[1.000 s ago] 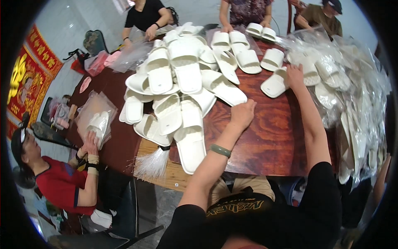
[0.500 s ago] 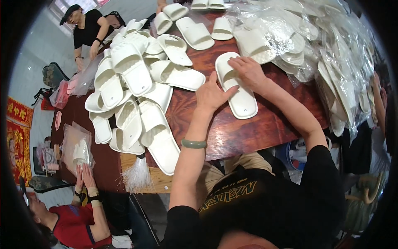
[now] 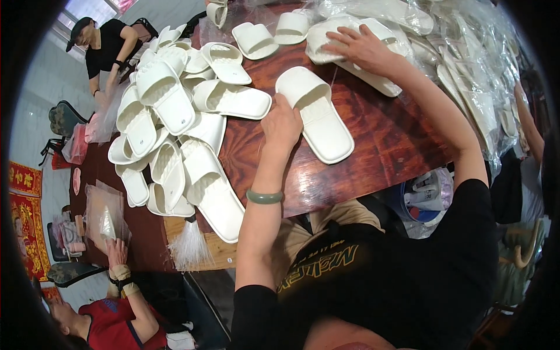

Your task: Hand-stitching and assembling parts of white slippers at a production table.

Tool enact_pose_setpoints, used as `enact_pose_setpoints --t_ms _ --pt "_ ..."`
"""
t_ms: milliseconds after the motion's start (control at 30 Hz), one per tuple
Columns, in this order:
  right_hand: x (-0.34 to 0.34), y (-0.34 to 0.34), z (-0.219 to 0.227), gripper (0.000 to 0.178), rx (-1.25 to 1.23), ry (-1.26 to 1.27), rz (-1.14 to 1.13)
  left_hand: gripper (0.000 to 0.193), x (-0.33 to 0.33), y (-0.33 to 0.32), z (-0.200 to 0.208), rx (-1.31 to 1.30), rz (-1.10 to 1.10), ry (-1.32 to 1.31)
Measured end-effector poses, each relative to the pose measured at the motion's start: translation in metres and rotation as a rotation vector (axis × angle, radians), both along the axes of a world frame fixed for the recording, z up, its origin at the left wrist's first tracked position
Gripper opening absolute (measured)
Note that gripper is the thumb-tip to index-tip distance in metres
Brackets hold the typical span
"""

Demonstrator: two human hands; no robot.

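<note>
A white slipper (image 3: 329, 128) lies on the reddish-brown wooden table in front of me, its toe strap pointing away. My left hand (image 3: 282, 125), with a green bangle on its wrist, grips the left edge of this slipper beside the strap. Farther off to the right, my right hand (image 3: 367, 51) reaches over another white slipper (image 3: 379, 81) at the edge of the plastic-wrapped pile. Its fingers are spread across the strap area, not closed round anything. To the left of my left hand is a heap of loose white slippers (image 3: 166, 96).
Clear bags of slippers (image 3: 455, 52) crowd the far right. Single slippers (image 3: 255, 41) sit at the far edge. A white bristle bundle (image 3: 190, 248) hangs by the heap. One co-worker (image 3: 108, 49) is at far left, another (image 3: 119, 318) at near left. A blue bin (image 3: 417, 198) stands below the table.
My right hand has left the slipper in front and moved away to the slipper by the bags. My left hand now holds that front slipper's left edge. The whole view has shifted slightly.
</note>
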State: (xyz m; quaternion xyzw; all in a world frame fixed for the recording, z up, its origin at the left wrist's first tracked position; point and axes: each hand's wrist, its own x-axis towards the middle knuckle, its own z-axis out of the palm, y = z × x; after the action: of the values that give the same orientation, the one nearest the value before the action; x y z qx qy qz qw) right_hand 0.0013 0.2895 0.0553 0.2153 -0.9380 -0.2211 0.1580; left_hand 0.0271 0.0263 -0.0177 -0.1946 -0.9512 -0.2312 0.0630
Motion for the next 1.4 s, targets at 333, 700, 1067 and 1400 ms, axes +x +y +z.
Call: enact_pose_setpoints --t_ms 333,700,1067,1400 --pt "-0.056 0.004 0.030 0.063 -0.178 -0.302 -0.172 0.038 0.012 -0.018 0.000 -0.043 0.012 0.012" --pt "0.039 -0.017 -0.046 0.028 -0.368 -0.246 -0.284 0.045 0.075 -0.060 0.019 -0.134 0.091 -0.054" --pt "0.125 -0.119 -0.027 0.015 -0.948 -0.354 0.365 0.046 0.089 -0.091 0.013 -0.067 0.181 -0.057" --pt "0.114 -0.109 -0.050 0.037 -0.594 0.180 0.273 0.033 0.080 -0.083 0.014 0.020 0.218 -0.128"
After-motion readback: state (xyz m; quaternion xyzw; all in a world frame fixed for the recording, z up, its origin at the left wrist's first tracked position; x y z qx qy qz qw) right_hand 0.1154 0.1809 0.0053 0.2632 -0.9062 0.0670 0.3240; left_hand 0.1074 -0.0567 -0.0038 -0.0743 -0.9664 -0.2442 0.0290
